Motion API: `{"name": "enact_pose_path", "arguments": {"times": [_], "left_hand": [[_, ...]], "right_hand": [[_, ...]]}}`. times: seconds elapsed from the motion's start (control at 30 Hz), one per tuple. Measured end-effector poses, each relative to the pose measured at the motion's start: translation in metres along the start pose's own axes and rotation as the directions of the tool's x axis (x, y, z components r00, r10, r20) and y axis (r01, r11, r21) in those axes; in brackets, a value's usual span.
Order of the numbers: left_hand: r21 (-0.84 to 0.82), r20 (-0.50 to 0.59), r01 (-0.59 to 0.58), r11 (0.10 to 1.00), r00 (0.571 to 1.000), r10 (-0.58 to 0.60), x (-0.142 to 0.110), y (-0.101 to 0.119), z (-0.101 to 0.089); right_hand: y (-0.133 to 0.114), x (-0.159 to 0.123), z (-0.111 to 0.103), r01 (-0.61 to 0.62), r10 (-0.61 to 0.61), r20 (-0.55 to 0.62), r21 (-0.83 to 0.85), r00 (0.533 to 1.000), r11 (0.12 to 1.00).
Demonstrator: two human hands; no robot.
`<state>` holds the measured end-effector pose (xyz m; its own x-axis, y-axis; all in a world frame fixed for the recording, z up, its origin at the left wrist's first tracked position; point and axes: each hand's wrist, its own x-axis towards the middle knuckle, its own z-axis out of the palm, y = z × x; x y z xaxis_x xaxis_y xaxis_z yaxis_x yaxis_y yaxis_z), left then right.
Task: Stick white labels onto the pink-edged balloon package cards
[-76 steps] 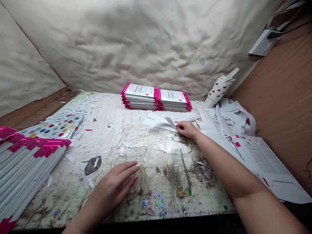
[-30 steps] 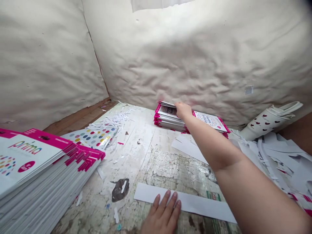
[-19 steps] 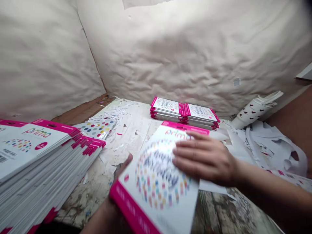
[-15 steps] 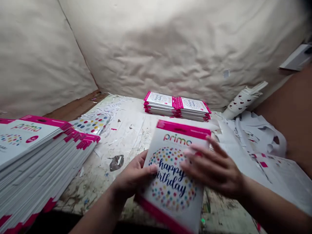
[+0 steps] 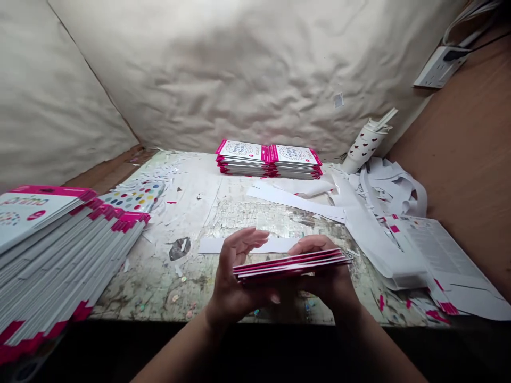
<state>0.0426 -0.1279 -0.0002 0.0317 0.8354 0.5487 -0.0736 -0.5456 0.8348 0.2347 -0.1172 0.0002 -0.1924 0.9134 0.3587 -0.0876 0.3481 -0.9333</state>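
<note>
Both hands are in on it! With the clock set at the bundle of packets (image 5: 289, 264), here it is, raised over the near side of the table (image 5: 147, 284), its pink and white edges turned toward us, the right end a touch higher. The left hand (image 5: 227, 282) has the left end, half open and cupped, fingers standing up behind, a thumb tip below. The right hand (image 5: 336, 286) curls around the other end, fingertips over the far side, the underside lost in shadow.

Look to 12 o'clock: 2 stacks of printed packets (image 5: 270, 157) sit side by side near the wall (image 5: 239, 80). Over at 9 o'clock, a big fanned pile (image 5: 80, 266) leans away, a polka-dot sheet (image 5: 138, 197) just beyond at 10. A white paper strip (image 5: 211, 246) lies flat behind the hands. At 1 o'clock a heart-patterned tumbler (image 5: 364, 146) tilts; at 2, paper offcuts (image 5: 411, 186) tangle; at 3, a printed sheet (image 5: 451, 255) lies by the table's right edge.
</note>
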Motion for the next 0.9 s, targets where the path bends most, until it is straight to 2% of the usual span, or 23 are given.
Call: {"name": "enact_pose_path", "arguments": {"times": [0.17,0.23,0.27,0.33,0.4,0.43,0.47,0.53,0.63,0.7,0.77,0.83,0.9], "left_hand": [[0.106,-0.017,-0.079,0.991,0.997,0.081,-0.004,-0.007,-0.004],[0.194,-0.1,-0.182,0.964,0.974,0.204,-0.005,0.0,-0.005],[0.273,-0.132,-0.257,0.927,0.945,0.301,-0.004,0.005,-0.004],[0.485,-0.066,-0.371,0.792,0.888,0.456,-0.001,0.018,-0.004],[0.626,0.07,-0.404,0.667,0.881,0.468,0.004,0.029,-0.003],[0.65,0.105,-0.395,0.649,0.893,0.438,0.007,0.032,-0.002],[0.642,0.108,-0.38,0.666,0.905,0.412,0.009,0.034,-0.002],[0.553,0.064,-0.351,0.756,0.922,0.381,0.014,0.034,-0.003],[0.439,0.045,-0.283,0.853,0.955,0.294,0.02,0.033,-0.005],[0.429,0.016,-0.243,0.87,0.965,0.262,0.024,0.033,-0.006],[0.441,-0.011,-0.23,0.868,0.965,0.261,0.027,0.033,-0.006],[0.442,-0.021,-0.239,0.865,0.961,0.276,0.028,0.032,-0.005],[0.437,-0.024,-0.256,0.862,0.955,0.296,0.028,0.03,-0.004]], "right_hand": [[0.009,0.007,-0.002,-0.009,0.008,0.03,0.04,1.0,0.999],[0.007,0.008,-0.002,0.013,-0.014,0.015,0.035,1.0,0.999],[0.005,0.009,-0.001,0.023,-0.023,0.005,0.037,1.0,0.999],[0.002,0.01,0.0,0.035,-0.035,-0.012,0.05,0.999,0.998],[0.0,0.013,0.001,0.043,-0.042,-0.017,0.065,0.999,0.997],[-0.001,0.014,0.002,0.052,-0.051,-0.024,0.064,0.998,0.997],[-0.002,0.016,0.002,0.062,-0.06,-0.036,0.056,0.998,0.997],[-0.005,0.019,0.003,0.065,-0.062,-0.049,0.059,0.997,0.996],[-0.012,0.023,0.004,0.041,-0.038,-0.025,0.105,0.999,0.994],[-0.017,0.026,0.006,0.037,-0.029,-0.063,0.125,0.998,0.991],[-0.021,0.027,0.008,0.081,-0.06,-0.165,0.122,0.984,0.989],[-0.023,0.028,0.009,0.172,-0.148,-0.245,0.08,0.958,0.982],[-0.024,0.028,0.01,0.251,-0.235,-0.264,0.028,0.935,0.968]]}}
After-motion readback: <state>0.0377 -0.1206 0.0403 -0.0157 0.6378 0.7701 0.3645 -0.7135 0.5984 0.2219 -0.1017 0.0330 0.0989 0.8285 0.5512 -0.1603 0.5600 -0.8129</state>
